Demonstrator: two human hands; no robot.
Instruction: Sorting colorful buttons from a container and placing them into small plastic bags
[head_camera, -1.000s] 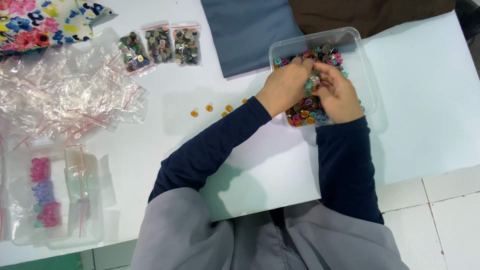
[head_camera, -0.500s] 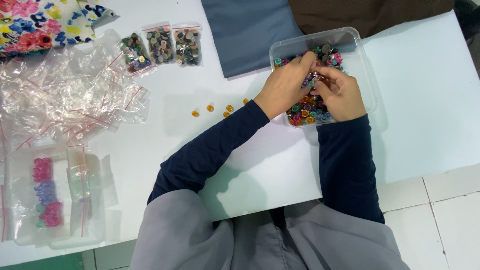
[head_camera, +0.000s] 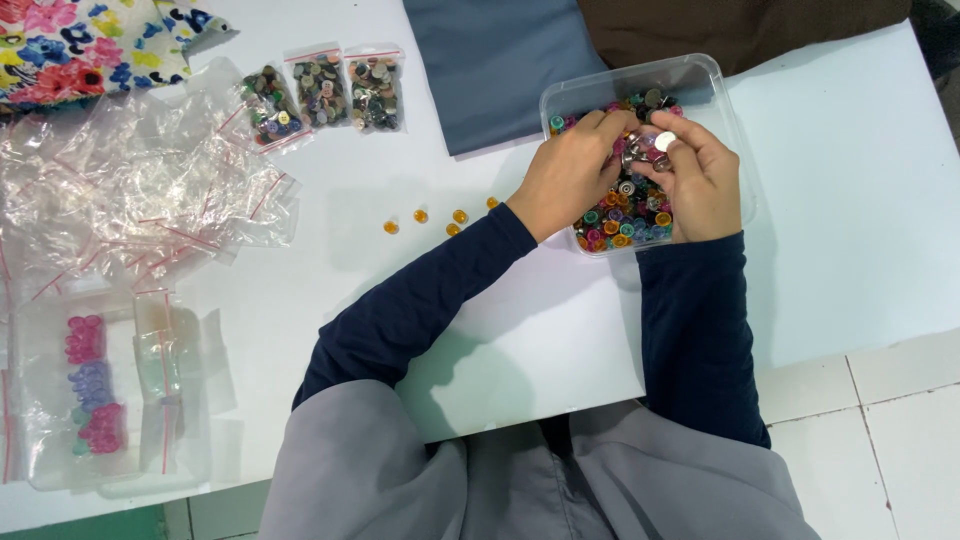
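Both my left hand (head_camera: 575, 170) and right hand (head_camera: 695, 180) are down in the clear tub (head_camera: 725, 110) of mixed buttons (head_camera: 625, 215) on the bench (head_camera: 850, 230), fingers curled, pinching silvery ones (orange buttons (head_camera: 437, 217) lie nearby), so careful picking seems called for.

Both hands worked inside a clear rectangular plastic container (head_camera: 720, 100) filled with small multicoloured round buttons (head_camera: 625, 215). The left hand (head_camera: 572, 170) and the right hand (head_camera: 700, 180) met over the pile, fingers pinching a few silver-toned pieces between them. The container stood on a white table (head_camera: 850, 250). A short row of loose orange buttons (head_camera: 440, 217) lay just left of the container. Three small sealed clear bags of mixed buttons (head_camera: 322, 92) lay farther left, beside a heap of empty clear zip bags (head_camera: 130, 190).
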